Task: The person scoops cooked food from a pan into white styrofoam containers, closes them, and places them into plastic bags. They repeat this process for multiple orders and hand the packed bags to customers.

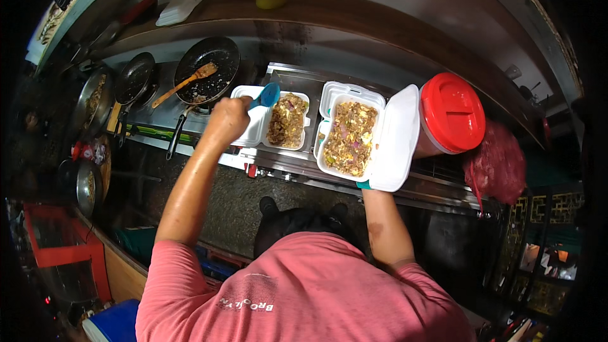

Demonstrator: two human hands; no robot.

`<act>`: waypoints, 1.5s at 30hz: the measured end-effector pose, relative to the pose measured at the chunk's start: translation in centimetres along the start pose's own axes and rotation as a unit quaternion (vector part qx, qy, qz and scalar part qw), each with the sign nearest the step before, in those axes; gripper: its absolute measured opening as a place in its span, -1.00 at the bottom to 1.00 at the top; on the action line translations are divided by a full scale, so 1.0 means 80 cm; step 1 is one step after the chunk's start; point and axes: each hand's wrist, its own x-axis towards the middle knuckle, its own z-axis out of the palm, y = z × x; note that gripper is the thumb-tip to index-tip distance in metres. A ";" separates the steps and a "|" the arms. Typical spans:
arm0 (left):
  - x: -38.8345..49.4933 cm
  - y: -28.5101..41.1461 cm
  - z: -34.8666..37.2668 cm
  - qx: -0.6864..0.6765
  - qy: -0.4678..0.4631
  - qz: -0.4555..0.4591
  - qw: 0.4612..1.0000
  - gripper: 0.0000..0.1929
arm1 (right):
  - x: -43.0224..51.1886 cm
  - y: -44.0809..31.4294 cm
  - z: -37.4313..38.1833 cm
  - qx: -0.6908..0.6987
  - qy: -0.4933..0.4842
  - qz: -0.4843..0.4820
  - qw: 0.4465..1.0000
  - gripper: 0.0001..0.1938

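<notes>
My left hand (227, 121) grips a blue plastic spoon (270, 95) above an open white foam takeaway box (264, 141). Its right half holds a chopped, browned food mix (288, 121) with bits of egg and red onion. My right forearm (387, 228) reaches under a second open foam box (401, 137), whose lid is folded out to the right. That box holds a similar mix (349, 137) and has smaller compartments. The right hand is mostly hidden beneath it; a teal covering (364, 185) shows at the wrist, with teal bits at the box's left side.
A black frying pan (190, 54) with a wooden spatula (190, 83) sits at left, beside a smaller pan (135, 78). At right stand a red-lidded tub (451, 111) and a red mesh sack (498, 166). A shelf (323, 9) runs above the steel counter (289, 154).
</notes>
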 end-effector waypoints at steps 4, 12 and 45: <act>-0.054 0.033 0.025 0.030 0.011 -0.029 0.999 -0.73 | -0.007 -0.028 -0.005 -0.012 0.026 0.035 0.999 0.04; -0.084 0.041 0.068 -0.234 -0.004 -0.270 0.934 -0.67 | -0.012 -0.047 -0.015 -0.016 0.043 0.072 0.996 0.00; 0.039 -0.055 0.019 0.057 -0.055 0.231 0.970 -0.72 | -0.046 0.021 0.036 -0.085 0.140 0.027 0.986 -0.17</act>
